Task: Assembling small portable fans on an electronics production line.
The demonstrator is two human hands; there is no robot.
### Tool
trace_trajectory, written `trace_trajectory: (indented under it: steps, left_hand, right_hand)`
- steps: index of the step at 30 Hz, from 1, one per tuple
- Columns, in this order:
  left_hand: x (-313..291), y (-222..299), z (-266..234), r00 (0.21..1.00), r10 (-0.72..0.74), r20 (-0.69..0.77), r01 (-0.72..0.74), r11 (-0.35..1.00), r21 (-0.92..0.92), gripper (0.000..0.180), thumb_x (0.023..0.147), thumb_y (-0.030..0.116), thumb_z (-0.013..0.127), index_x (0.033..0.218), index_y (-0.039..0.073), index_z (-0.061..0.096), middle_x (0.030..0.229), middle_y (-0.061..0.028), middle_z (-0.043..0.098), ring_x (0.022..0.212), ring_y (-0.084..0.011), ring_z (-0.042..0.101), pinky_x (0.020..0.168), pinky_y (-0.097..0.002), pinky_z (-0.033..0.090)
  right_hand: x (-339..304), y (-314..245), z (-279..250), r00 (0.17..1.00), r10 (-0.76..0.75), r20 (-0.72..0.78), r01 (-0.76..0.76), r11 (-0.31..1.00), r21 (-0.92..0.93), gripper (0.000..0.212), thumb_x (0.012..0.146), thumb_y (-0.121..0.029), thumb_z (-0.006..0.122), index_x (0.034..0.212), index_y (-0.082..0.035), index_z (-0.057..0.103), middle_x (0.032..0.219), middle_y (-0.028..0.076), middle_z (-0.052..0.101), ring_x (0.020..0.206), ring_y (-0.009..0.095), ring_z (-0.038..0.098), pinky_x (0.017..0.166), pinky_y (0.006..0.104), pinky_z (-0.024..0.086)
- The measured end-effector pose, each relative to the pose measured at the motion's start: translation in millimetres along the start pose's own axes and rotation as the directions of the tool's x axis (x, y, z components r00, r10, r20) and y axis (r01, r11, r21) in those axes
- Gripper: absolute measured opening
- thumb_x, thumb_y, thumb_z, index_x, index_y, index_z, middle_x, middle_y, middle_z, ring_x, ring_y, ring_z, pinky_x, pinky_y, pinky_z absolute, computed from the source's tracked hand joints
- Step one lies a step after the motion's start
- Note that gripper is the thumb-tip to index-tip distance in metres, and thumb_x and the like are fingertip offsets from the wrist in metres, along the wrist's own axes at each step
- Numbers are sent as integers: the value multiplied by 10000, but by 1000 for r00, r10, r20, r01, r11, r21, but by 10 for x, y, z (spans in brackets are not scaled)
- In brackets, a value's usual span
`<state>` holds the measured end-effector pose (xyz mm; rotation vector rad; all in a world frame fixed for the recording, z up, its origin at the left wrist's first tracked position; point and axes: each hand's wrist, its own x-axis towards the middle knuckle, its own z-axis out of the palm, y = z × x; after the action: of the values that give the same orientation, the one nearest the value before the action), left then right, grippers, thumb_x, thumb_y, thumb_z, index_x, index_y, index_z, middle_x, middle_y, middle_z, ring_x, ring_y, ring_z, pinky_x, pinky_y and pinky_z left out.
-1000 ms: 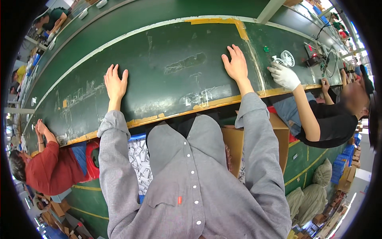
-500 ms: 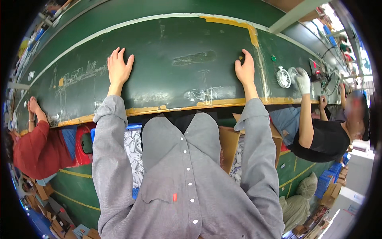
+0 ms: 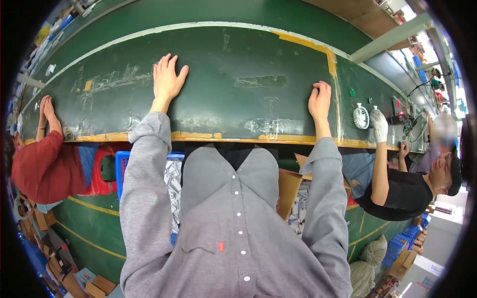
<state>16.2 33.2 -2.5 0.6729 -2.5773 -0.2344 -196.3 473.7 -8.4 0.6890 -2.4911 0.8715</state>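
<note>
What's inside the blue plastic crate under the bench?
Many small white-and-grey pieces show along the right side of the blue plastic crate. The grey left sleeve covers the middle; lower layers are hidden.

Bench [image 3: 208, 99]: smooth, semi-glossy, scuffed. Edge tape [image 3: 107, 137]: ragged. Shirt [image 3: 213, 213]: matt woven cloth. Box [image 3: 287, 192]: matt cardboard. Crate [image 3: 120, 169]: plastic. Stool [image 3: 98, 186]: glossy plastic.

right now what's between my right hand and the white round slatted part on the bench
In the head view, a worn, pale strip on the green bench lies between your right hand and the white round slatted part.
</note>
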Motion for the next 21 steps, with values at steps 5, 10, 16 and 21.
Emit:
trace_trajectory:
  steps: [5, 10, 16, 21]
  left_hand:
    - [5, -8, 4, 1000, 8, 3, -8, 1000, -2, 595, 924, 449, 581, 1375, 64, 536, 1495, -123, 439, 1416, -298, 354, 1203, -473, 211]
    - [13, -19, 12, 1000, -1, 14, 1, 1000, 12, 586, 927, 450, 579, 1376, 76, 538, 1502, -121, 434, 1424, -289, 348, 1206, -470, 206]
    - [21, -61, 30, 1000, 18, 17, -18, 1000, 8, 591, 931, 458, 574, 1380, 76, 537, 1499, -130, 435, 1429, -287, 346, 1207, -473, 198]
    - [15, -60, 27, 999, 26, 22, -26, 1000, 7, 592, 934, 457, 572, 1378, 67, 535, 1497, -133, 436, 1429, -288, 345, 1205, -476, 201]
  right_hand:
    - [-3, -23, -18, 1000, -5, 8, 5, 1000, -15, 132, 900, -29, 522, 990, -19, 619, 1193, 194, 564, 1115, 370, 537, 967, 438, 450]
    - [-15, -42, -20, 1000, -28, -8, 28, 1000, -7, 124, 888, -30, 535, 970, -26, 628, 1157, 174, 571, 1095, 363, 533, 944, 434, 457]
    - [-25, -89, -30, 1000, 5, -17, -5, 1000, 5, 119, 882, -43, 548, 968, -37, 629, 1123, 155, 568, 1072, 352, 528, 929, 426, 462]
    - [-18, -109, -49, 1000, 19, -8, -19, 1000, 6, 109, 879, -52, 553, 958, -33, 626, 1105, 147, 564, 1076, 340, 524, 929, 418, 462]
